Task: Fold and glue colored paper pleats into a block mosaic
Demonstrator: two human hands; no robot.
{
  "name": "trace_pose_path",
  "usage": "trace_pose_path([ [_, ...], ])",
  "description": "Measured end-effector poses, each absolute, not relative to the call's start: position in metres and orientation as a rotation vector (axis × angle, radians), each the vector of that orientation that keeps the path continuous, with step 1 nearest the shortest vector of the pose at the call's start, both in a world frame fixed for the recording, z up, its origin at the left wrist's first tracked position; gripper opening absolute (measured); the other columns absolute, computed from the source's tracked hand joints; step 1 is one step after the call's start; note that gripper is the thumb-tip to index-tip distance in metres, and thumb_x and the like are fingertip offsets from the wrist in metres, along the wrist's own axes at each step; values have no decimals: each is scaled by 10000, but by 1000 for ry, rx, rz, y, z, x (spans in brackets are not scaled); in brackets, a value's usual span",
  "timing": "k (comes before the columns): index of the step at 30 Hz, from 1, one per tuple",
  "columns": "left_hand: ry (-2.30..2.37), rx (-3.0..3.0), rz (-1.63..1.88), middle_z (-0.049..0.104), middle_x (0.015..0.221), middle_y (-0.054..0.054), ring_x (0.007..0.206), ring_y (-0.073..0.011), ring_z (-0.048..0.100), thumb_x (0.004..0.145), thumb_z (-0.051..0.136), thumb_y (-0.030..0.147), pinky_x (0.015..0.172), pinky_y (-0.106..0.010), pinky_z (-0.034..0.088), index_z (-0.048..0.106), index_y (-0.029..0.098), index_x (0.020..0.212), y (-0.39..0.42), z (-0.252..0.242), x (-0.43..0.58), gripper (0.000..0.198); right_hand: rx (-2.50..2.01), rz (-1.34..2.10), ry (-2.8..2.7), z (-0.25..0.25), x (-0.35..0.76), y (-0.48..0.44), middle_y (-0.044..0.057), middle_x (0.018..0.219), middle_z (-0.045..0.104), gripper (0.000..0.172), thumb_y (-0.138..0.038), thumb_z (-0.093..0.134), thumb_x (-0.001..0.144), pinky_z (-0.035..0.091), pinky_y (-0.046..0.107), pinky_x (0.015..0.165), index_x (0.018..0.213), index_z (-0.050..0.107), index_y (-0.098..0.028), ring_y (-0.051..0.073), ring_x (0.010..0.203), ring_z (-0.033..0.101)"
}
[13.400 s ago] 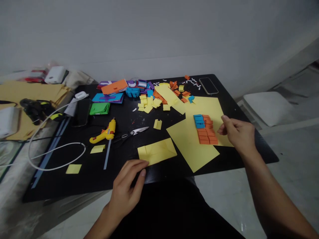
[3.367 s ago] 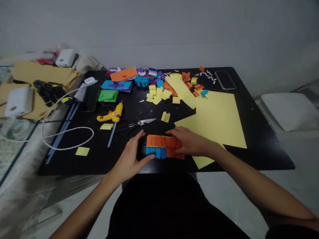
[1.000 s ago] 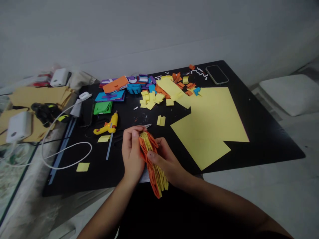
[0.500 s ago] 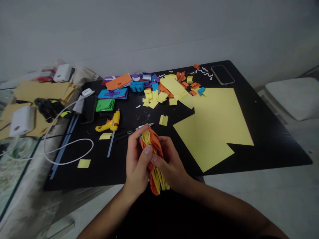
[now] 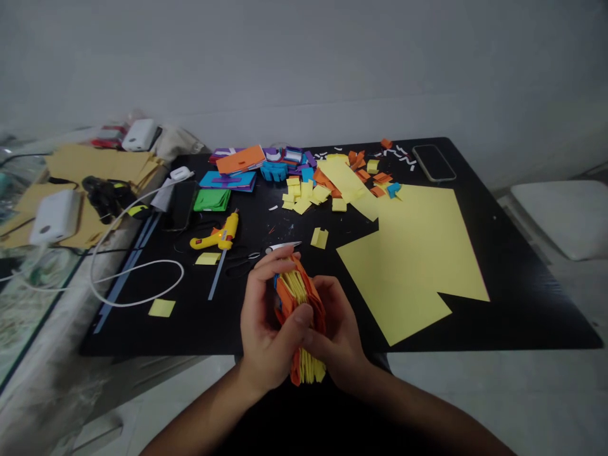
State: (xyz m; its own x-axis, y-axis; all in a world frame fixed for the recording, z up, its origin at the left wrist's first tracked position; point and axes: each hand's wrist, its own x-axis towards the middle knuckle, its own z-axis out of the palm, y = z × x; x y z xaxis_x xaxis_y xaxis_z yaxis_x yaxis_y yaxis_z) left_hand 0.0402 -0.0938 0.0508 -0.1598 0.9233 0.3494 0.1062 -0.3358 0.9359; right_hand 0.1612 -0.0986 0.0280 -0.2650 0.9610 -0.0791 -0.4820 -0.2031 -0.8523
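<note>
At the near edge of the desk (image 5: 199,334), we clasp a bundle of folded paper (image 5: 311,368), orange and yellow with a little blue, between left hand (image 5: 270,339) and right hand (image 5: 341,335), fingers clamped on its sides, thumbs over the yellow folds. We appear to be pressing the layers together; the next move, we judge, calls for even pressure so that no fold slips. Yellow paper (image 5: 418,253) spreads to our right; scissors (image 5: 285,246) lie just beyond our fingers, then small yellow pieces (image 5: 304,192) and, farthest, a phone (image 5: 434,163).
</note>
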Motion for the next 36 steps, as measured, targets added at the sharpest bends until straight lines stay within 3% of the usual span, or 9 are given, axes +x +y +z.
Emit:
trace_pose_path([
  [5, 1230, 1428, 1564, 547, 1512, -112, 1374, -357, 578, 971, 693, 407, 1184, -612, 444, 637, 286, 1282, -98, 51, 41, 339, -740, 1768, -845, 26, 163, -96, 38, 1120, 686, 704, -459, 998, 664, 620, 452, 911, 1160, 518, -318, 250, 995, 705],
  [14, 1246, 1472, 1571, 521, 1543, -118, 1384, -378, 565, 956, 713, 452, 1158, -620, 475, 629, 294, 1312, -104, 51, 41, 399, -655, 1813, -885, 24, 169, -93, 59, 1248, 713, 774, -403, 1012, 644, 602, 500, 1009, 1266, 555, -337, 285, 1125, 716],
  [20, 1219, 1451, 1581, 509, 1575, -140, 1458, -365, 515, 920, 771, 467, 1201, -564, 467, 505, 275, 1517, -106, 54, 42, 681, -558, 1848, -921, 27, 175, -88, 47, 1275, 731, 729, -267, 987, 676, 598, 433, 1028, 1295, 607, -329, 258, 1159, 720],
  [29, 1144, 1456, 1634, 573, 1467, -112, 1395, -292, 556, 909, 797, 382, 1171, -429, 474, 570, 245, 1401, -103, 52, 43, 558, -529, 1889, -910, 29, 176, -88, 27, 1196, 744, 640, -256, 982, 697, 583, 403, 1019, 1244, 655, -317, 226, 1078, 722],
  [34, 1164, 1435, 1619, 537, 1490, -137, 1375, -338, 569, 925, 770, 373, 1175, -525, 457, 562, 244, 1398, -102, 48, 42, 533, -514, 1894, -941, 28, 176, -90, 0, 1181, 738, 534, -229, 946, 768, 567, 378, 1024, 1217, 683, -348, 186, 1060, 713],
  [36, 1168, 1442, 1608, 525, 1502, -148, 1372, -357, 572, 931, 756, 365, 1178, -569, 447, 556, 241, 1402, -102, 46, 42, 527, -545, 1849, -1005, 27, 177, -91, 16, 1289, 706, 536, -231, 927, 800, 547, 389, 1055, 1257, 679, -362, 200, 1152, 692],
])
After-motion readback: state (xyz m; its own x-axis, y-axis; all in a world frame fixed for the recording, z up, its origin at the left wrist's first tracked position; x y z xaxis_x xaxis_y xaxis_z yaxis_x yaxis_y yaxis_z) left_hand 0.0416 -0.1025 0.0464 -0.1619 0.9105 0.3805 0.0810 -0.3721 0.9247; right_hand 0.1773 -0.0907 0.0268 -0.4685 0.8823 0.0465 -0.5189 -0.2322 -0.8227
